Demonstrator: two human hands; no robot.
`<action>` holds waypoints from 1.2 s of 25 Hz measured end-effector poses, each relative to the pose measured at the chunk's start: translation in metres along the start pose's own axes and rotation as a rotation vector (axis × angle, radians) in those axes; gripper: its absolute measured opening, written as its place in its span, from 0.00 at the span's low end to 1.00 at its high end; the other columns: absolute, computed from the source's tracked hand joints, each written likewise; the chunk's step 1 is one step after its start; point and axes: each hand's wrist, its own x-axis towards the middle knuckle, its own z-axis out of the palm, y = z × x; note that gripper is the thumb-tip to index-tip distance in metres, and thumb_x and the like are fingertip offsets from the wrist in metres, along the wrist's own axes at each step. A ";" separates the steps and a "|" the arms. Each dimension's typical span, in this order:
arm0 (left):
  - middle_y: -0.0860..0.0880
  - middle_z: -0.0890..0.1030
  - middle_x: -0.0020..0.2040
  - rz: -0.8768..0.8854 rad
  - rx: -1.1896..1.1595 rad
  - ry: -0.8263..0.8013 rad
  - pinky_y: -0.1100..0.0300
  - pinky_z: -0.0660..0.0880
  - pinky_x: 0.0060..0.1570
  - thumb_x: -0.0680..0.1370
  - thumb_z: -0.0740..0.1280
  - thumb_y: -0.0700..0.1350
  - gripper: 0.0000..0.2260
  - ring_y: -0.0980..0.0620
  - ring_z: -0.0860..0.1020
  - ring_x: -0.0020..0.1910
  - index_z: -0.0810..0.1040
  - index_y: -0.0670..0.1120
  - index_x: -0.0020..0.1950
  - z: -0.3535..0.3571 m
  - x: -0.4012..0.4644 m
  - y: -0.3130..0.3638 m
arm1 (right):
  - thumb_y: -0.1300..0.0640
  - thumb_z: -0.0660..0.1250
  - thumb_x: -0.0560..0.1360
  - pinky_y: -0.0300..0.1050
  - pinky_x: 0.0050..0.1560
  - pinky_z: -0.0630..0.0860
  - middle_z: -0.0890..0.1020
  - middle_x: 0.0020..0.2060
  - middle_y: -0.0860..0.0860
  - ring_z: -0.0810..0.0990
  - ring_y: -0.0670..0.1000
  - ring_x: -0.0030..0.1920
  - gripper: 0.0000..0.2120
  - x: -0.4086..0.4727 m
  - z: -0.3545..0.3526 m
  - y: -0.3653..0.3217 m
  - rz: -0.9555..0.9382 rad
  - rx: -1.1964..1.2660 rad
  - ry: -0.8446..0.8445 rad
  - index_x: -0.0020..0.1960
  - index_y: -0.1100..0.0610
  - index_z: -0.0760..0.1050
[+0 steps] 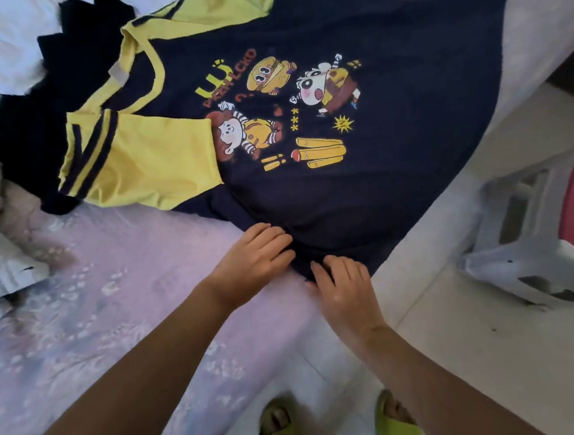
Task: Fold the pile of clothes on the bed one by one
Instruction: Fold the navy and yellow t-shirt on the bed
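On the bed [90,311], one navy shirt [396,181] with two yellow sleeves lies spread flat. Two hands meet at its near hem: left hand [254,254] and right hand [344,283], fingers together, pressing the cloth. One stool [527,232] stands beside.

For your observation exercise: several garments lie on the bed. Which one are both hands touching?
The navy T-shirt with yellow sleeves and a cartoon print; left hand and right hand rest on its hem.

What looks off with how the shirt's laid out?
The navy shirt lies skewed across the bed corner, its hem overhanging the edge. One yellow sleeve is folded in; the other isn't.
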 end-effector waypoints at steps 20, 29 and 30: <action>0.56 0.78 0.43 -0.393 -0.372 0.002 0.71 0.68 0.47 0.75 0.71 0.44 0.07 0.60 0.74 0.46 0.76 0.55 0.43 0.009 0.063 -0.011 | 0.57 0.63 0.75 0.43 0.34 0.61 0.73 0.46 0.49 0.74 0.53 0.47 0.06 -0.001 -0.018 0.060 0.328 -0.008 -0.162 0.48 0.55 0.66; 0.53 0.78 0.39 -0.509 -0.357 -0.007 0.73 0.67 0.39 0.77 0.68 0.48 0.03 0.62 0.74 0.38 0.78 0.52 0.43 0.001 0.077 -0.042 | 0.59 0.60 0.75 0.47 0.43 0.72 0.80 0.37 0.48 0.78 0.51 0.39 0.06 0.031 -0.028 0.132 0.430 0.623 0.062 0.43 0.50 0.73; 0.53 0.78 0.40 -0.538 -0.332 -0.041 0.74 0.66 0.39 0.77 0.66 0.49 0.04 0.61 0.74 0.39 0.78 0.53 0.43 0.002 0.082 -0.047 | 0.58 0.61 0.76 0.44 0.43 0.69 0.79 0.40 0.45 0.77 0.48 0.41 0.05 0.046 -0.035 0.140 0.358 0.537 0.053 0.44 0.49 0.73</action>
